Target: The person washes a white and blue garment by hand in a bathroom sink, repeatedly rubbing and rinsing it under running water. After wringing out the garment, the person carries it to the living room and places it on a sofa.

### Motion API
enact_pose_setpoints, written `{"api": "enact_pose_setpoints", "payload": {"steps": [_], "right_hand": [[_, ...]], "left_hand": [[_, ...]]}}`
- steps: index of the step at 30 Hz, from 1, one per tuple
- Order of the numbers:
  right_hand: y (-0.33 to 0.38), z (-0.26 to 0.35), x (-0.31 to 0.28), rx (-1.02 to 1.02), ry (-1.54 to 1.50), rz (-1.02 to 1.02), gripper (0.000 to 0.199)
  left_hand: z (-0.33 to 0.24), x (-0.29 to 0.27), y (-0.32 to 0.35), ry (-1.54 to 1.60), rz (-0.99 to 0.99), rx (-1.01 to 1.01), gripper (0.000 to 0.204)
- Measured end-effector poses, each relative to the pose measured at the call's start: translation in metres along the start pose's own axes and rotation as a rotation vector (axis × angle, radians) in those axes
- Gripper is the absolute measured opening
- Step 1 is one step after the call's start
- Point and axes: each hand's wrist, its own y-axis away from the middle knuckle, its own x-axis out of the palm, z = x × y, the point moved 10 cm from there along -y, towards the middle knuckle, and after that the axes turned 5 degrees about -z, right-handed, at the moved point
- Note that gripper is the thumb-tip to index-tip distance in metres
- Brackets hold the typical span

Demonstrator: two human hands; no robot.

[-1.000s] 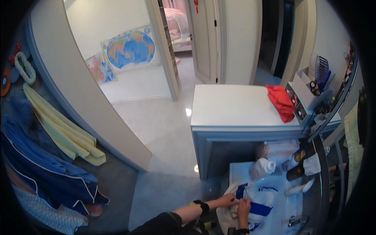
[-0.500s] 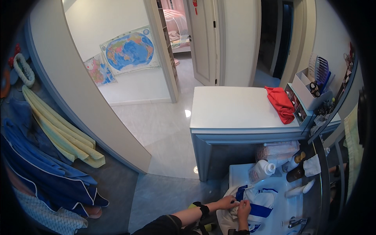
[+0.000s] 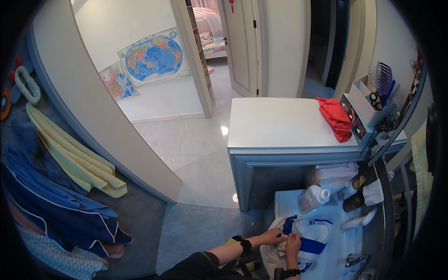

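Gripping a white and blue garment (image 3: 308, 235) with both hands, low in the head view, over a white sink (image 3: 345, 242). Left hand (image 3: 274, 236) closed, fingers pinched on the cloth's left edge by a blue trim strip. Right hand (image 3: 293, 243) closed too, pinching the same cloth just beside the left one; hands nearly touching. Black band on each wrist. Dark sleeve on the left forearm coming in from the lower edge. Garment bunched in the basin, part draped over the sink's front rim. Faucet (image 3: 355, 259) just right of the garment, near the lower edge.

Back of the sink: white bottle (image 3: 313, 198) lying tilted, dark bottle (image 3: 354, 201) to its right, white cloth (image 3: 373, 192) beside that, white tube-shaped thing (image 3: 358, 221) lying near the faucet side. Clear bag with pinkish contents (image 3: 332, 174) behind the bottles, under the counter edge.

White cabinet top (image 3: 275, 123) beyond the sink, red cloth (image 3: 336, 117) crumpled at its right end. White organizer box (image 3: 368, 100) right of the red cloth, holding a blue comb (image 3: 383, 79).

Left side: yellow towel (image 3: 70, 154) and blue robe (image 3: 51, 205) hanging on the wall. Open doorway further back, world map poster (image 3: 153, 57) leaning on the far wall, smaller map (image 3: 117, 83) left of it. Pale tiled floor (image 3: 186, 149) between door and cabinet.
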Motion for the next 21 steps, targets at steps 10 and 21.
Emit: {"api": "enact_pose_setpoints", "payload": {"steps": [10,21], "right_hand": [[0.0,-0.004,0.002,0.008,-0.003,0.005,0.022],[-0.002,0.013,-0.005,0.028,0.091,-0.016,0.023]], "left_hand": [[-0.003,-0.001,0.0,-0.002,0.009,-0.005,0.045],[-0.005,0.002,-0.005,-0.081,0.054,-0.01,0.042]]}}
